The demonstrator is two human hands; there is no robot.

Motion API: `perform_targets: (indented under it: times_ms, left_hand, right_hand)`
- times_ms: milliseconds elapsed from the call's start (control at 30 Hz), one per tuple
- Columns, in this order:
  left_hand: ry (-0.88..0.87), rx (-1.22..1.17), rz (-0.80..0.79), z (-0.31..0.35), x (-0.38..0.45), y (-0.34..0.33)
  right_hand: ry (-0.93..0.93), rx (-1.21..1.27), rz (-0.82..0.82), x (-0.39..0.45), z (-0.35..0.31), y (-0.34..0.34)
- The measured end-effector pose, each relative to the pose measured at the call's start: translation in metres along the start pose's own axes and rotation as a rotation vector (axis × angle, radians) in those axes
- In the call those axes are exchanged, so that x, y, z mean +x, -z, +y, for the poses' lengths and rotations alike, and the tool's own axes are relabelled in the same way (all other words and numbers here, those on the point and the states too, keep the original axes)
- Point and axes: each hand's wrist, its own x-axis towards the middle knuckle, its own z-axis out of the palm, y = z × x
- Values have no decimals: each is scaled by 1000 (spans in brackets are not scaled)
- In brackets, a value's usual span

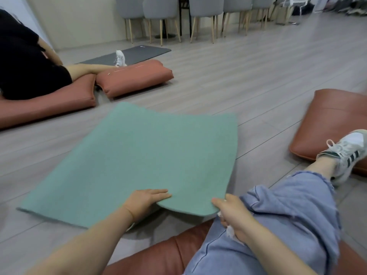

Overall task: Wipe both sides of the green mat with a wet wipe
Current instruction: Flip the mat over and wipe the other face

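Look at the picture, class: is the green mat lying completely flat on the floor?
No: both hands lift the green mat at its near edge.

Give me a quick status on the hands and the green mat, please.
Left hand and right hand both grip the green mat's near edge, lifted off the floor. Wet wipe bunched in right hand. Person's own leg right beside mat.
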Motion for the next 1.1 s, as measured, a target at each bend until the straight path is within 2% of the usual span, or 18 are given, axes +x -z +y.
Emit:
perform_targets:
  times_ms: [100,233,300,367,433,567,767,900,1100]
  left_hand:
    - [116,-53,39,-1,-33,-9]
    - [196,0,97,14,-41,4]
    - [201,53,46,28,-40,10]
    - [246,57,-74,44,-38,16]
    - [286,-14,-163,59,-34,17]
    - [275,-270,-201,90,-12,20]
    - [339,-568,36,131,38,33]
    - [447,-639,56,135,73,43]
    - [621,-680,-36,130,113,68]
  right_hand:
    - [-4,68,-90,-6,-11,-29]
    - [-218,272,-128,26,-31,-24]
    - [-291,325,-131,42,-31,-12]
    - [-302,288,-105,48,-24,-3]
    - [-261,208,-80,44,-16,-6]
    - [-101,146,-80,33,-5,-24]
    - [148,161,-137,22,9,-26]
    - [257,229,-243,15,9,-21]
    - [367,-7,-240,15,12,-23]
